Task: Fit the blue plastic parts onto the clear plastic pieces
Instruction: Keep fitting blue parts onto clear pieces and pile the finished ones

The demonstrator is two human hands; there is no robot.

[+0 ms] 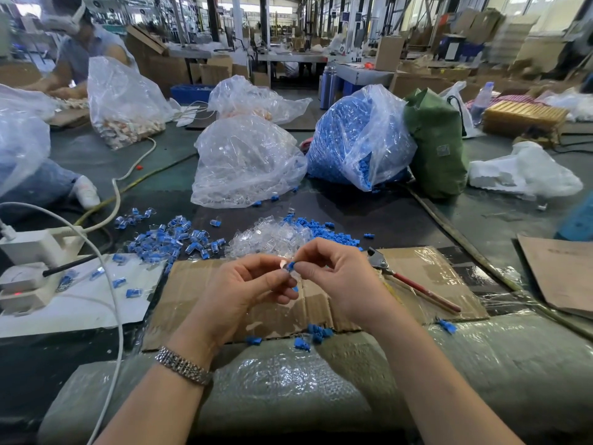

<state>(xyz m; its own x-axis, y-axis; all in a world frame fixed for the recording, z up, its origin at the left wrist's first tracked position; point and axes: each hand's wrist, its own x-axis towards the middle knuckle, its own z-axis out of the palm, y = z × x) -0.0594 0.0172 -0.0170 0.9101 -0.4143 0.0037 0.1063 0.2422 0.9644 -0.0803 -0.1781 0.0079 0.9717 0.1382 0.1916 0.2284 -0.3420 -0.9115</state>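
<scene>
Hands meet above the taped brown cardboard sheet [417,284]. The left hand [244,284] pinches one small clear plastic piece [283,264]; the right hand [333,271] pinches one small blue plastic part [291,266] against it, apparently to press them together. Just beyond the fingers [301,267] lie one heap of loose clear pieces [272,236], one of blue parts [324,232] and, further left, the fitted pairs [170,239], too many to count.

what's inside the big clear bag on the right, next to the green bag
The clear bag is packed with small blue plastic parts, and a few have spilled out at its base. The green bag leans against it. Anything deeper in the bag is hidden by those parts.
</scene>
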